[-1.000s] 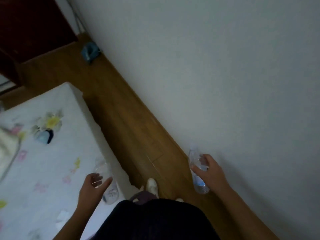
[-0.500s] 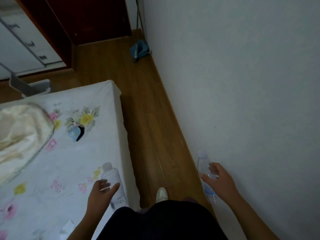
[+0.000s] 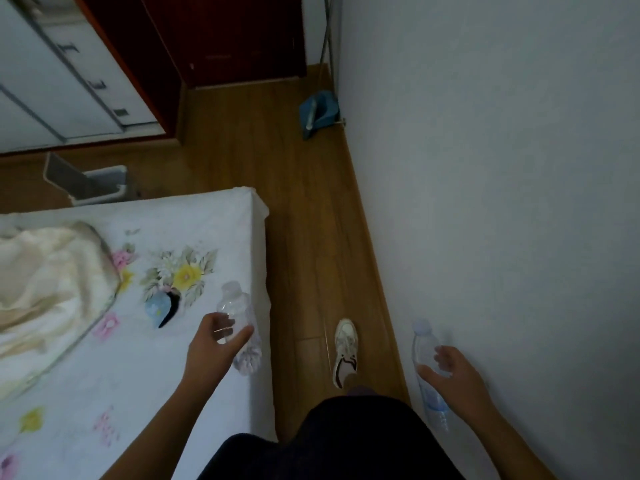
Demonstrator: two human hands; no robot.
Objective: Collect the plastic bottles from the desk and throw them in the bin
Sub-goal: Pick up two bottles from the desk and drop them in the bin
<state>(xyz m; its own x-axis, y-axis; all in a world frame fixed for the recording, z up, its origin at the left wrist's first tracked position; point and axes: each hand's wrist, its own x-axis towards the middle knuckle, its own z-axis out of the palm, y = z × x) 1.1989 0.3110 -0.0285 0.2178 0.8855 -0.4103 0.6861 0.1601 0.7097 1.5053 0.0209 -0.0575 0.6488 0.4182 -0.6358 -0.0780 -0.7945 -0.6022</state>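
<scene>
My left hand (image 3: 211, 344) grips a clear, empty plastic bottle (image 3: 239, 323) by its middle, cap pointing away, above the edge of the bed. My right hand (image 3: 453, 375) holds a second clear plastic bottle (image 3: 424, 348) with a pale blue label, cap up, close to the white wall. A white bin (image 3: 100, 188) with its grey lid raised stands on the floor beyond the far end of the bed, at the left.
A bed with a white flowered sheet (image 3: 138, 341) and a cream blanket (image 3: 45, 282) fills the left. A strip of wooden floor (image 3: 311, 220) runs between bed and wall (image 3: 502, 202). A blue dustpan (image 3: 318, 112) leans at the wall ahead. My shoe (image 3: 346, 351) is on the floor.
The view has swung left and forward along the floor strip; the bin and white cabinet have come into sight. Both hands still hold their bottles.
</scene>
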